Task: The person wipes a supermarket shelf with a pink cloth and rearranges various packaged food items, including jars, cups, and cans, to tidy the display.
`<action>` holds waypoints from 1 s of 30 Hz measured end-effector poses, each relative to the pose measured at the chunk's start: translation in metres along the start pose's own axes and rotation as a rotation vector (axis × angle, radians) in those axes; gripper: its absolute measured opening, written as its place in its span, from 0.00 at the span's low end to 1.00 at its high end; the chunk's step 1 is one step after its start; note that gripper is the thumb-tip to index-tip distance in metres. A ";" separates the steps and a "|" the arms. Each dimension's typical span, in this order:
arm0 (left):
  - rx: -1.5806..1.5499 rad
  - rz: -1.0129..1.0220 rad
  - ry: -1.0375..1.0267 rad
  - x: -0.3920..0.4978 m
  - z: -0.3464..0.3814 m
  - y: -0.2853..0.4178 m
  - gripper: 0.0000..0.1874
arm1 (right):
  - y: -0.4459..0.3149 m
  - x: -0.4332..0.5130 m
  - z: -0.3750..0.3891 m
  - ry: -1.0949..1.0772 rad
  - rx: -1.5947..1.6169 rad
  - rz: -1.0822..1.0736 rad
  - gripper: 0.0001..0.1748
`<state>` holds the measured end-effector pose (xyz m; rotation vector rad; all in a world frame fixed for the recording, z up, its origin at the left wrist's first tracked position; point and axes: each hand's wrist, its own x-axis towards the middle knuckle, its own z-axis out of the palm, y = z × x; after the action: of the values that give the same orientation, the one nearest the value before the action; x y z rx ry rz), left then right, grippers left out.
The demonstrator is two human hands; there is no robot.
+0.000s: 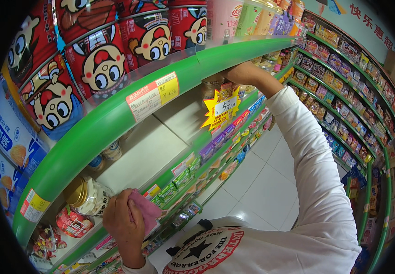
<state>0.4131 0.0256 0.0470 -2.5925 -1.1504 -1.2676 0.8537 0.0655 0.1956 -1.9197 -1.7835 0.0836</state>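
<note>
My left hand (pixel 123 219) grips a folded pink cloth (pixel 146 209) at the front edge of a white shelf board (pixel 149 150). Right beside that hand stands a clear jar (pixel 91 197) with a gold lid and pale contents. A red package (pixel 74 222) is farther left. My right hand (pixel 243 73) reaches in beneath the green edge strip (pixel 115 113) of the shelf above, its fingers hidden. Below it are a jar (pixel 212 87), partly covered, and a yellow starburst price sign (pixel 222 107) on the board's front edge.
Red cartoon-printed packs (pixel 101 65) and drink cups (pixel 248 17) line the upper shelf. Small bottles (pixel 112 150) stand deeper on the board. Lower shelves hold small green packs (pixel 182 178). White floor tiles (pixel 262 178) lie between this unit and stocked racks (pixel 337 78) at right.
</note>
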 end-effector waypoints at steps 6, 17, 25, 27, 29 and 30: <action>-0.021 -0.002 -0.004 0.001 0.000 0.000 0.11 | -0.007 -0.012 -0.003 0.091 -0.013 -0.038 0.21; -0.021 0.031 0.012 -0.001 0.000 -0.002 0.13 | -0.006 -0.026 0.018 0.092 -0.315 -0.284 0.18; -0.061 0.065 0.047 0.000 0.000 -0.004 0.14 | -0.077 -0.053 0.070 0.148 -0.646 -0.574 0.18; -0.064 0.060 0.049 0.000 -0.001 -0.004 0.14 | -0.106 -0.057 0.093 0.126 -0.540 -0.615 0.17; -0.077 0.066 0.058 0.000 -0.001 -0.004 0.14 | -0.133 -0.056 0.118 0.025 -0.328 -0.592 0.15; -0.092 0.058 0.052 0.000 -0.001 -0.004 0.14 | -0.143 -0.051 0.123 -0.127 -0.214 -0.509 0.17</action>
<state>0.4098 0.0285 0.0468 -2.6185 -1.0239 -1.3982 0.6689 0.0580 0.1317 -1.5606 -2.3951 -0.1733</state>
